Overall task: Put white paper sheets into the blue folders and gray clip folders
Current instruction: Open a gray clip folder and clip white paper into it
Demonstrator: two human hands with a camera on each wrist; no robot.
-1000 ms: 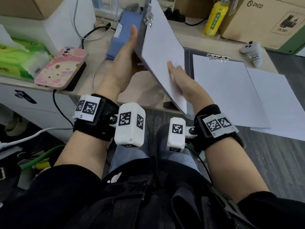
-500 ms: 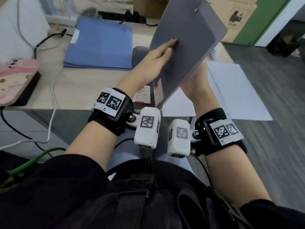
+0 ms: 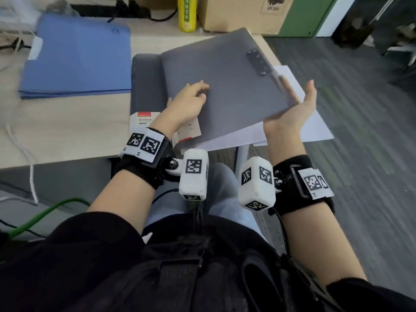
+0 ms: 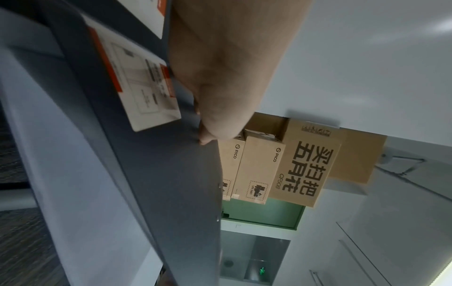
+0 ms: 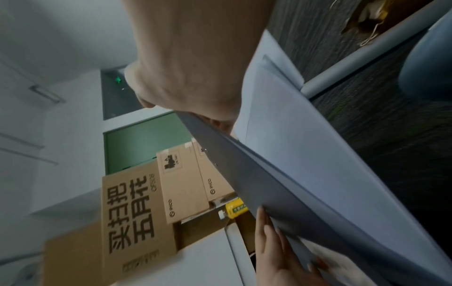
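Observation:
I hold a gray clip folder (image 3: pixel 225 86) back side up, slightly tilted, over the desk's right end. My left hand (image 3: pixel 189 102) rests on top near its left edge, fingers lightly bent against the surface; its thumb is hidden. My right hand (image 3: pixel 292 111) cradles the right edge palm up, fingers under it and thumb raised. In the right wrist view the right hand's (image 5: pixel 190 67) fingers curl round the folder's (image 5: pixel 281 183) edge. White paper sheets (image 3: pixel 310 129) lie on the desk below. A blue folder (image 3: pixel 76 57) lies at the far left.
A second gray folder (image 3: pixel 146 82) with labels lies on the wooden desk (image 3: pixel 63 127) under the held one. A yellow bottle (image 3: pixel 186 14) and cardboard boxes (image 3: pixel 238 12) stand along the back. Cables trail at the left. Carpet floor lies to the right.
The gray clip folder has swung from nearly upright down to almost flat, back side up, over the sheets. My right hand shifted from behind it to under its right edge.

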